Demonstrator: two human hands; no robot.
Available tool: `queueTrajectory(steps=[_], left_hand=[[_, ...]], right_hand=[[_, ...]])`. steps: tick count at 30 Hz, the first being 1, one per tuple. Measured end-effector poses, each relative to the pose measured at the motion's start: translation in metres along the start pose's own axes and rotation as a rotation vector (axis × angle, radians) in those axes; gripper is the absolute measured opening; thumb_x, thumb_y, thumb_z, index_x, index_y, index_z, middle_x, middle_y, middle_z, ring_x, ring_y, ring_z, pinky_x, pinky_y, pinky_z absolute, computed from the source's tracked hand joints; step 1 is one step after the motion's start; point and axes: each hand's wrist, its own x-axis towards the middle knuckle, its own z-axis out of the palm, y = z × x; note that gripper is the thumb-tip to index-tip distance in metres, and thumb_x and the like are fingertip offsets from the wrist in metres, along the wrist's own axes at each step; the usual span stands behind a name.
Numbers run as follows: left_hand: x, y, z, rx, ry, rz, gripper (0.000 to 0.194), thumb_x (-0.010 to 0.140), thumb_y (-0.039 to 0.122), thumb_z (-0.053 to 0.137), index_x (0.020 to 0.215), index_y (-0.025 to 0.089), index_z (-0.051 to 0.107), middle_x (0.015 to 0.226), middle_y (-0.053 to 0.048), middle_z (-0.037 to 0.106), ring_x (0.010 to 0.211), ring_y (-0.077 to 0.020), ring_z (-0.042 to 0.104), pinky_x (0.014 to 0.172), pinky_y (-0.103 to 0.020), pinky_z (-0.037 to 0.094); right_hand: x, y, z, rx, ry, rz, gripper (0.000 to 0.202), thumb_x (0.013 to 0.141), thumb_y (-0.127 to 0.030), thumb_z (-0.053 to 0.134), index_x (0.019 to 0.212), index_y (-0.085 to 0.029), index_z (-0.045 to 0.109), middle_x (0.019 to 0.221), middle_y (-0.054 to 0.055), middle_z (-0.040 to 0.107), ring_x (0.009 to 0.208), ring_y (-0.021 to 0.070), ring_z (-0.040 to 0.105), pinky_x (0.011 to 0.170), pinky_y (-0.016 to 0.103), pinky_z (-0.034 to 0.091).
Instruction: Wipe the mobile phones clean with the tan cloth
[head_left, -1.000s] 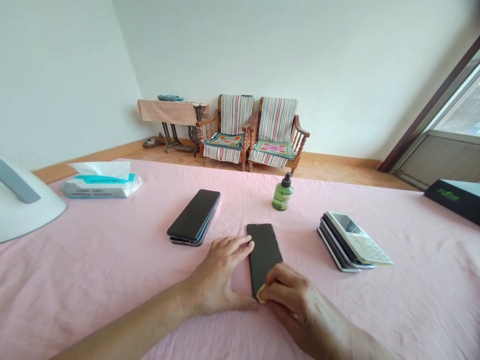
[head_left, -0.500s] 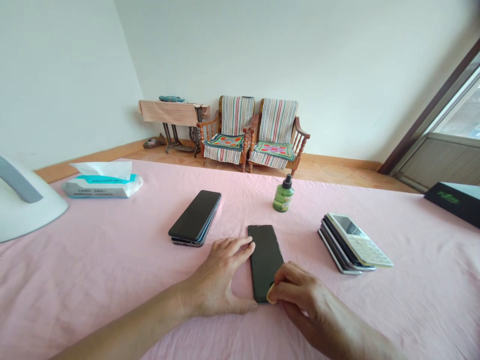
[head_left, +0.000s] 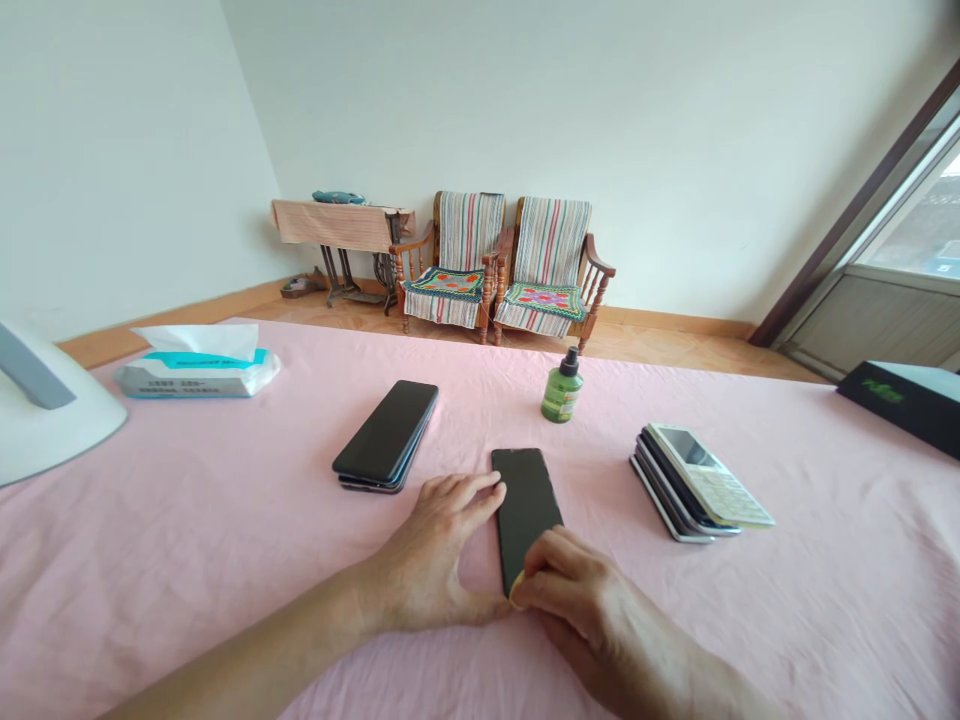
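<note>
A smartphone (head_left: 520,500) with a dark screen lies flat on the pink cloth in front of me. My left hand (head_left: 439,550) has its fingers spread; the fingertips rest at the phone's left edge and the thumb reaches its lower left corner. In a pinch, my right hand (head_left: 574,600) holds a small yellowish piece (head_left: 516,588) against the phone's bottom end. Most of that piece is hidden by the fingers, so its kind is unclear. The phone's lower right part is covered by the right hand.
Left of the phone lies a stack of phones (head_left: 386,432); another stack (head_left: 697,480) with a keypad phone on top is at the right. A green spray bottle (head_left: 562,390) stands behind. Tissues (head_left: 199,372), a white appliance (head_left: 56,425) and a black box (head_left: 896,400) flank the table.
My right hand has slid left along the phone's bottom end with the yellowish piece, towards the lower left corner. The left hand keeps its place on the phone. The view has shifted slightly.
</note>
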Motion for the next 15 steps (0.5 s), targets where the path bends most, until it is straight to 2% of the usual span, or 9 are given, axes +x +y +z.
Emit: queueTrajectory(steps=[2, 5, 8, 10, 12, 15], left_hand=[[0.0, 0.0, 0.0, 0.004, 0.004, 0.002, 0.092, 0.06, 0.051, 0.083, 0.137, 0.016, 0.048, 0.143, -0.015, 0.045, 0.129, -0.0359, 0.042, 0.108, -0.051, 0.032], [-0.001, 0.0, 0.0, 0.013, -0.005, 0.008, 0.094, 0.057, 0.047, 0.084, 0.138, 0.018, 0.046, 0.144, -0.015, 0.044, 0.129, -0.0362, 0.041, 0.108, -0.052, 0.032], [-0.002, -0.001, 0.001, 0.022, -0.009, 0.013, 0.094, 0.058, 0.045, 0.084, 0.138, 0.016, 0.046, 0.145, -0.016, 0.044, 0.13, -0.0373, 0.04, 0.108, -0.053, 0.031], [-0.002, -0.003, 0.002, 0.025, 0.001, 0.022, 0.094, 0.058, 0.046, 0.084, 0.139, 0.016, 0.046, 0.145, -0.016, 0.044, 0.13, -0.0377, 0.04, 0.108, -0.054, 0.031], [-0.002, -0.004, 0.002, 0.028, 0.007, 0.03, 0.095, 0.059, 0.051, 0.083, 0.139, 0.015, 0.045, 0.145, -0.016, 0.044, 0.13, -0.0376, 0.04, 0.107, -0.054, 0.031], [-0.003, -0.005, 0.003, 0.036, -0.002, 0.035, 0.098, 0.062, 0.066, 0.076, 0.14, 0.015, 0.045, 0.146, -0.018, 0.042, 0.131, -0.0381, 0.039, 0.107, -0.055, 0.03]], right_hand=[[0.001, 0.0, 0.001, 0.001, -0.001, -0.005, 0.032, 0.082, 0.006, 0.046, 0.087, -0.019, 0.067, 0.089, 0.006, 0.059, 0.083, 0.0175, 0.057, 0.069, 0.026, 0.047], [-0.004, 0.007, -0.005, 0.038, 0.02, 0.064, 0.032, 0.079, 0.008, 0.047, 0.083, -0.018, 0.065, 0.089, 0.004, 0.058, 0.081, 0.0152, 0.057, 0.069, 0.025, 0.046], [-0.01, 0.018, -0.01, 0.062, 0.091, 0.153, 0.035, 0.077, 0.01, 0.045, 0.083, -0.018, 0.063, 0.087, 0.003, 0.056, 0.078, 0.0134, 0.057, 0.068, 0.023, 0.044], [-0.011, 0.02, -0.007, 0.068, 0.123, 0.163, 0.036, 0.077, 0.01, 0.043, 0.085, -0.019, 0.063, 0.087, 0.003, 0.056, 0.079, 0.0136, 0.056, 0.068, 0.024, 0.044], [-0.009, 0.016, -0.001, 0.074, 0.112, 0.123, 0.035, 0.078, 0.009, 0.044, 0.086, -0.019, 0.064, 0.089, 0.003, 0.057, 0.082, 0.0149, 0.056, 0.07, 0.024, 0.044], [-0.003, 0.007, 0.005, 0.088, 0.074, 0.05, 0.032, 0.079, 0.006, 0.046, 0.086, -0.019, 0.065, 0.09, 0.004, 0.058, 0.087, 0.0166, 0.056, 0.072, 0.025, 0.044]])
